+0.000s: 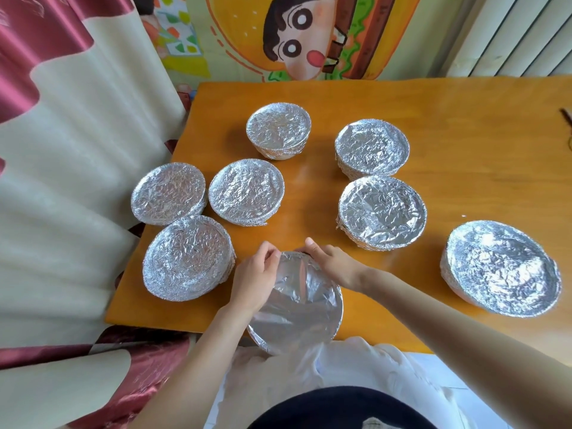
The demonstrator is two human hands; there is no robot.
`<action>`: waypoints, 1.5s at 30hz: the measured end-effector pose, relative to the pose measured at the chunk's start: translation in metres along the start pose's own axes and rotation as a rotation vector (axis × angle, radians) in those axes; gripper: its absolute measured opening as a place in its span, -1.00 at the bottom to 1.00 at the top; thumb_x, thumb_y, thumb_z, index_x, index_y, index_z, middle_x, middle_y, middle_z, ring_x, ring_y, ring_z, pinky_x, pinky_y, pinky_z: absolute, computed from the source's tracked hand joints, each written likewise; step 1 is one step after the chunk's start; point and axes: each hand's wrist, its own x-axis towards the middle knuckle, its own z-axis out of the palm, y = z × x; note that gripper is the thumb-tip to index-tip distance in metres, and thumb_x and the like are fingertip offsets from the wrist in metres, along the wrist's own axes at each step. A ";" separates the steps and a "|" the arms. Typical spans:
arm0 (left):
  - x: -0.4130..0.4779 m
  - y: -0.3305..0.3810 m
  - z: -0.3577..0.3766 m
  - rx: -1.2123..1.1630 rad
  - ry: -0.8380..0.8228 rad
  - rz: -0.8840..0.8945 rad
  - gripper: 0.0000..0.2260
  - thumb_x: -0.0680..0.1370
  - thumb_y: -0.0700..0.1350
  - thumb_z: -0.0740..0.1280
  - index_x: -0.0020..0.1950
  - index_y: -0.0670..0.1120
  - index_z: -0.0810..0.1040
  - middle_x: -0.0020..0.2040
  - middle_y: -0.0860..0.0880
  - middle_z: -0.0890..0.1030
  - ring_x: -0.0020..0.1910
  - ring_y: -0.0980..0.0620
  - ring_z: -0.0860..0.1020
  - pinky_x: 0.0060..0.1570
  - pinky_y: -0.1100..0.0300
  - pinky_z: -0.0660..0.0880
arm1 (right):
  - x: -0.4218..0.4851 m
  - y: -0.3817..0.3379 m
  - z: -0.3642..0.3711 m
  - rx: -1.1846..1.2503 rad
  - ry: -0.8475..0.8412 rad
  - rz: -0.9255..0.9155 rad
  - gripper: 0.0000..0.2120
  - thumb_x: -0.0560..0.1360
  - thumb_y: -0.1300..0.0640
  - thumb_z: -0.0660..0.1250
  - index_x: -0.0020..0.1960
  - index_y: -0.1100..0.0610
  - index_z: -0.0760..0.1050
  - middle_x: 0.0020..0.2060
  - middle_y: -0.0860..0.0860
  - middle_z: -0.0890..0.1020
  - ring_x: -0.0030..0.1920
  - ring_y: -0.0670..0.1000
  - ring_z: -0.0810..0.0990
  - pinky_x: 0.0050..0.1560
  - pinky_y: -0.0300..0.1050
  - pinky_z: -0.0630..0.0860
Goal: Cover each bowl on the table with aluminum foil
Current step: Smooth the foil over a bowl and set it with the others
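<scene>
Together, left hand (257, 274) and right hand (332, 263) pinch foil (294, 308) — nearest bowl (336, 318).

A red-and-cream satin curtain (62, 150) hangs left of a colourful cartoon burger poster (309, 35), with perhaps a white ribbed radiator (510, 35) at right.
</scene>
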 end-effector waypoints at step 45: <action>-0.014 0.002 0.009 -0.106 0.065 -0.052 -0.75 0.63 -0.03 0.10 -0.22 0.00 0.41 -0.48 0.09 0.39 -0.43 0.13 0.36 -0.38 0.14 0.20 | 0.007 0.021 -0.013 0.322 -0.325 0.101 -0.17 0.51 -0.31 -0.37 0.40 0.14 0.36 0.34 0.03 0.47 0.34 -0.02 0.43 0.43 -0.10 0.24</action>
